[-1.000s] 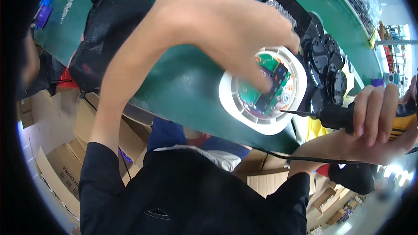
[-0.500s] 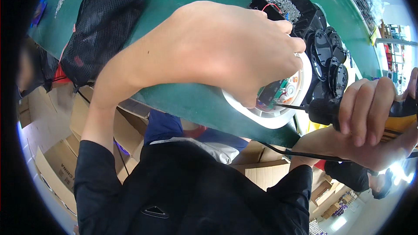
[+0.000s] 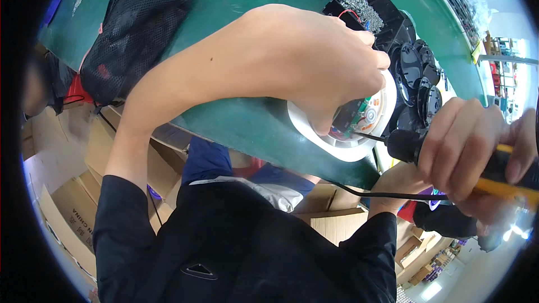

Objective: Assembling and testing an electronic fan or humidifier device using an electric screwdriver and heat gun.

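A round white plastic housing lies on the green table, with a green circuit board and wiring inside it. My left hand reaches over it from the left, thumb at the near side and fingers curled toward the far rim; it hides much of the inside. In my right hand is a black and yellow electric screwdriver, fingers wrapped round its body. Its thin bit points left into the housing, with the tip at the board's lower edge. A black cord runs from the right hand's side toward the table edge.
Behind the housing stands a black bin of small screws. Several black oval plastic parts are piled to its right. A black mesh bag lies at the left of the green table. Cardboard boxes stand below the edge.
My right hand and the screwdriver have shifted slightly left, and the driver's rear end has tipped lower. My left hand stays over the housing. The whole view has shifted a little.
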`<move>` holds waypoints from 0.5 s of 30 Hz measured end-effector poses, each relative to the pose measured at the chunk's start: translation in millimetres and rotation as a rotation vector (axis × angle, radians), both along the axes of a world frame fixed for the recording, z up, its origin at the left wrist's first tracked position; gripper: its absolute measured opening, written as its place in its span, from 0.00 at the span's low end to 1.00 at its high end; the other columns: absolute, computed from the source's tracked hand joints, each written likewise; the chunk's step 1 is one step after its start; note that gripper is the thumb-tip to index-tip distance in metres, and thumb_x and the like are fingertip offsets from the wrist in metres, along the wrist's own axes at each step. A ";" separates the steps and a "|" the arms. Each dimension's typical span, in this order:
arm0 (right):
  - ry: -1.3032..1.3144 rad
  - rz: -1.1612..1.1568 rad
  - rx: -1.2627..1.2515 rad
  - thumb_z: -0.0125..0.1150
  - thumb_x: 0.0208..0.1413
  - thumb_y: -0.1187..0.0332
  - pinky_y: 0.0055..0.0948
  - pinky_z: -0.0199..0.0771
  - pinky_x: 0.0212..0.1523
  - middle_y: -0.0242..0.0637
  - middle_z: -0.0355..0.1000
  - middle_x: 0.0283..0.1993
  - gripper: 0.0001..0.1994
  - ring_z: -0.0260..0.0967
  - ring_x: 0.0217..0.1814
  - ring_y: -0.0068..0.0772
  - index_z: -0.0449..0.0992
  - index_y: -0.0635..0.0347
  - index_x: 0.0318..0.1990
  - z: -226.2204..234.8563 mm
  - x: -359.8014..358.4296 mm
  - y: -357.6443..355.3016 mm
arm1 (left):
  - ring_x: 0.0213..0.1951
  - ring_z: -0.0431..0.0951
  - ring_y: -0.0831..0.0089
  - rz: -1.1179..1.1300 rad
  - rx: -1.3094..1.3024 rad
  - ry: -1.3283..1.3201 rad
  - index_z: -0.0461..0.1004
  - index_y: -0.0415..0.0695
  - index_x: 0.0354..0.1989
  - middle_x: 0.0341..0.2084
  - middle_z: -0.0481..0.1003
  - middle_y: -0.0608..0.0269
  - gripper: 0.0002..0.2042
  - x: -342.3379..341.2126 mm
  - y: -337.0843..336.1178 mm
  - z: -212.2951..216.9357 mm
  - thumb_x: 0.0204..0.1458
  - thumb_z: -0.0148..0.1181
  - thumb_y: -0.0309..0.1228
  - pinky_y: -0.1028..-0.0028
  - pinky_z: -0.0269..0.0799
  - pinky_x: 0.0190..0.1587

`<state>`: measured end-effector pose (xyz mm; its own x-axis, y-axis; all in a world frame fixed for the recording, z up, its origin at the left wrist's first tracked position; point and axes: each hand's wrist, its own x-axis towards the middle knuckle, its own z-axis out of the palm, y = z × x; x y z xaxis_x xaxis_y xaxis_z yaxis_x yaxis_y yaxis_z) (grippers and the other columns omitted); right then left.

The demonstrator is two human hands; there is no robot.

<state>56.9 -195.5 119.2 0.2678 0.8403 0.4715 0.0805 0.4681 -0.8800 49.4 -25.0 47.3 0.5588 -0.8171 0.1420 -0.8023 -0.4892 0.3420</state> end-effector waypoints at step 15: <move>-0.123 0.153 -0.022 0.69 0.51 0.70 0.29 0.78 0.19 0.37 0.72 0.19 0.21 0.70 0.15 0.32 0.67 0.58 0.52 12.7 20.0 -49.5 | 0.44 0.74 0.57 -0.269 -0.171 0.259 0.79 0.39 0.24 0.31 0.73 0.54 0.03 8.2 -24.0 -3.7 0.41 0.65 0.26 0.65 0.70 0.46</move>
<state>76.9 -245.0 131.9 0.0776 0.8773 0.4736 0.1173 0.4637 -0.8782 57.6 -49.0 43.6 0.3631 -0.9159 0.1711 -0.7704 -0.1919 0.6080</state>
